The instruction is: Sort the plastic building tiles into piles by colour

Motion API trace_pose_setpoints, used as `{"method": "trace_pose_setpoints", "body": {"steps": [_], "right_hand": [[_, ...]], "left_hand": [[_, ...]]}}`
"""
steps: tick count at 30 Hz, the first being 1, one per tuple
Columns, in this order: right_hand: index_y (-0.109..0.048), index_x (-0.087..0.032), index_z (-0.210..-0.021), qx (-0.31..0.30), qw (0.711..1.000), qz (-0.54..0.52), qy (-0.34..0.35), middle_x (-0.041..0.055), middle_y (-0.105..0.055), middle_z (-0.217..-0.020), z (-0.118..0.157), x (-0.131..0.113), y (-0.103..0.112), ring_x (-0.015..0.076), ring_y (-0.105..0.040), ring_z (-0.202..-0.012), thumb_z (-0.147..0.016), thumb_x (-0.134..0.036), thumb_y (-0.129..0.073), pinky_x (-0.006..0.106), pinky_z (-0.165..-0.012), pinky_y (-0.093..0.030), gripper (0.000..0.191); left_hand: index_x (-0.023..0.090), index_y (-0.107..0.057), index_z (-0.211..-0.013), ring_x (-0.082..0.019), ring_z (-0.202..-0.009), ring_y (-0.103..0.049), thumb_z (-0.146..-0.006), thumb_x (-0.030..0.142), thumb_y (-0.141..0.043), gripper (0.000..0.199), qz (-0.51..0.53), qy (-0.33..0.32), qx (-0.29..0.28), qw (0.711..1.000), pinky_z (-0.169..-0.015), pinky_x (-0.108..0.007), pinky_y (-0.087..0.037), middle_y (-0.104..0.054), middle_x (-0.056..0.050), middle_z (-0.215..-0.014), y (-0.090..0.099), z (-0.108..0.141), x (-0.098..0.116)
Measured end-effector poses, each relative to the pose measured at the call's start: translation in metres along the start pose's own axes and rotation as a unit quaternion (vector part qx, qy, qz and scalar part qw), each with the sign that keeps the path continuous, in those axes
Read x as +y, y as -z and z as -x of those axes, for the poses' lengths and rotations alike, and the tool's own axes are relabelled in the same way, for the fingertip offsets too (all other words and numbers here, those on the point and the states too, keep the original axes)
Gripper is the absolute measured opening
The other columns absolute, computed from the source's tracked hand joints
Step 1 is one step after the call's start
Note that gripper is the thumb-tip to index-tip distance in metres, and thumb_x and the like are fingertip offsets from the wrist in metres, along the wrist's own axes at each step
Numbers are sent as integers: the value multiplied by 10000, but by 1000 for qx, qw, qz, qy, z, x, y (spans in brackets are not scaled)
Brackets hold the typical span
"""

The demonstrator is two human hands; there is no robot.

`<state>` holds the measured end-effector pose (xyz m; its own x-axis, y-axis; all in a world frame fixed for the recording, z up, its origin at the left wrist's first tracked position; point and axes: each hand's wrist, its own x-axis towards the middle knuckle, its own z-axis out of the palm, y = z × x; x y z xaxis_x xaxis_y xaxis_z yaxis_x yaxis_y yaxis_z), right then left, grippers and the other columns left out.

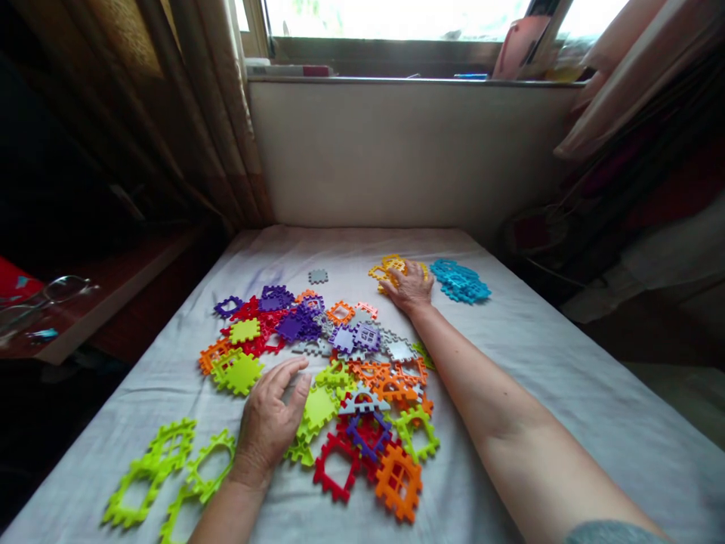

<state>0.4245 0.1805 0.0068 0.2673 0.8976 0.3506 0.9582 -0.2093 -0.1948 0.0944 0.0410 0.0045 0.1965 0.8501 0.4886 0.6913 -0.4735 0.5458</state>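
My right hand (408, 287) reaches to the far side of the bed, its fingers apart over a small pile of yellow interlocking plastic tiles (390, 266) and touching them. Beside it lies a pile of blue tiles (460, 282). My left hand (275, 415) is at the near left edge of a mixed heap, fingers bent and thumb apart, with nothing visible in it. Around it lie lime green tiles (238, 374), a red tile (337, 467), an orange window tile (399, 482) and purple tiles (299, 323). Grey tiles (399, 348) are among them.
Several lime green tiles (136, 483) lie apart at the near left. A lone grey tile (318, 276) sits behind the heap. The sheet (532, 363) covers the bed up to a low wall (408, 151). Eyeglasses (65, 289) rest on a wooden shelf (73, 332) at left.
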Motion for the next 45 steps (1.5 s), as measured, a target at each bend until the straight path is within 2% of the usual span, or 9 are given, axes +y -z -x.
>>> {"method": "trace_pose_setpoints", "body": {"steps": [6, 11, 19, 24, 28, 32, 38, 41, 45], "right_hand": [[-632, -243, -1291, 34, 996, -49, 60, 91, -534, -1431, 19, -12, 14, 270, -390, -1358, -966, -428, -425, 463, -1117, -245, 428], [-614, -246, -1315, -137, 972, -100, 164, 69, -653, -1289, 47, -62, 34, 215, -557, -1212, -975, -481, -405, 334, -1033, -404, 463], [-580, -338, -1329, -207, 927, -70, 303, 80, -531, -1423, 131, -130, 81, 286, -424, -1347, -894, -616, -525, 560, -1094, -313, 519], [-571, -352, -1338, -179, 906, -110, 368, 55, -544, -1424, 180, -120, 107, 291, -404, -1369, -874, -612, -568, 584, -1119, -278, 532], [-635, -299, -1269, -89, 955, -175, 221, 57, -595, -1371, 190, -80, 102, 230, -512, -1290, -932, -454, -525, 448, -1093, -383, 387], [-707, -247, -1129, 3, 978, -194, 70, 77, -664, -1261, 194, -39, 80, 224, -586, -1196, -926, -357, -487, 400, -1047, -438, 319], [-699, -249, -1131, 46, 981, -187, 28, 69, -653, -1281, 201, -25, 61, 226, -557, -1229, -928, -364, -464, 396, -1058, -416, 330], [-704, -249, -1114, 57, 981, -186, 19, 71, -657, -1268, 200, -26, 57, 230, -558, -1215, -920, -367, -492, 394, -1043, -409, 311], [-714, -235, -1076, 74, 976, -201, 28, 76, -677, -1225, 199, -27, 53, 232, -575, -1173, -901, -362, -540, 396, -1028, -388, 278]], "left_hand": [[236, -705, -1024, -218, -997, -689, -914, 441, -481, 324, 12, 14, 0, 1000, -939, -386, -543, -747, -54, -1050, -1, -3, 4], [222, -698, -1003, -216, -965, -691, -917, 447, -463, 336, 29, 24, 21, 999, -915, -366, -545, -745, -63, -1009, 1, -5, 9], [197, -663, -1000, -220, -999, -675, -931, 424, -422, 338, 61, 9, 108, 992, -928, -384, -530, -728, -93, -1024, 3, -8, 11], [195, -641, -1042, -221, -1032, -667, -936, 414, -406, 338, 88, 38, 152, 984, -943, -394, -526, -718, -99, -1065, 8, -8, 13], [202, -627, -1108, -222, -1073, -652, -933, 447, -404, 375, 91, 67, 158, 981, -968, -388, -511, -706, -95, -1122, 21, -25, 6], [186, -627, -1177, -267, -1233, -563, -902, 470, -410, 451, 10, 83, 74, 994, -1060, -428, -435, -634, -140, -1281, 36, -70, -16], [248, -527, -1389, -446, -1416, -307, -811, 645, -499, 702, -205, 187, -122, 953, -1071, -715, -231, -389, -185, -1536, 43, -130, -55], [247, -456, -1454, -472, -1407, -310, -812, 705, -439, 789, -226, 197, -200, 933, -1026, -723, -293, -366, -204, -1547, 38, -134, -66], [263, -433, -1470, -431, -1449, -253, -789, 730, -444, 826, -240, 111, -271, 925, -1090, -653, -277, -289, -156, -1597, 30, -111, -60]]}}
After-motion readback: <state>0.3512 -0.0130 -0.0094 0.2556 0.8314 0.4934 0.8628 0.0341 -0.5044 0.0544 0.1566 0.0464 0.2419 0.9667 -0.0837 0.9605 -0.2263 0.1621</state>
